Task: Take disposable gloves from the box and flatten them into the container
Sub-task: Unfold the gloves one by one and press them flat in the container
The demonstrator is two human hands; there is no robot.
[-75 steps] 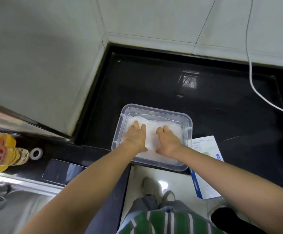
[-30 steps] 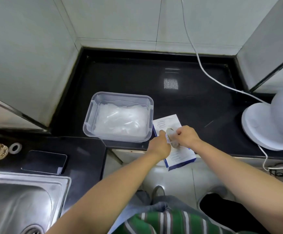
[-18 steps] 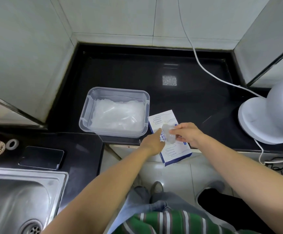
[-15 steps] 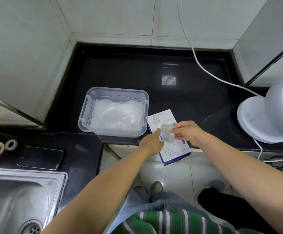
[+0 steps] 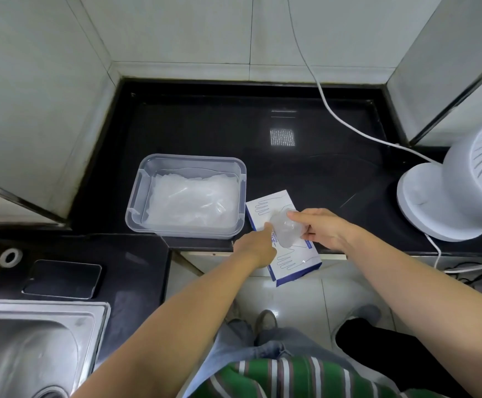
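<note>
A white and blue glove box (image 5: 268, 206) lies on the black counter's front edge, partly overhanging it. My right hand (image 5: 324, 228) pinches a crumpled clear disposable glove (image 5: 285, 229) just above the box. My left hand (image 5: 255, 244) rests on the box's left side, its fingers touching the glove; whether it grips the glove is unclear. To the left stands a clear plastic container (image 5: 136, 208) holding a flat layer of clear gloves (image 5: 191, 201).
A white fan (image 5: 446, 193) stands at the right, its cable (image 5: 337, 116) running across the black counter (image 5: 291, 156). A dark phone (image 5: 61, 278), a tape roll (image 5: 10, 256) and a steel sink (image 5: 30, 349) are at the lower left. Tiled walls enclose the corner.
Both hands left the container and moved right to the box. My right hand has drawn a glove up out of the box; over the last half second it rose slightly.
</note>
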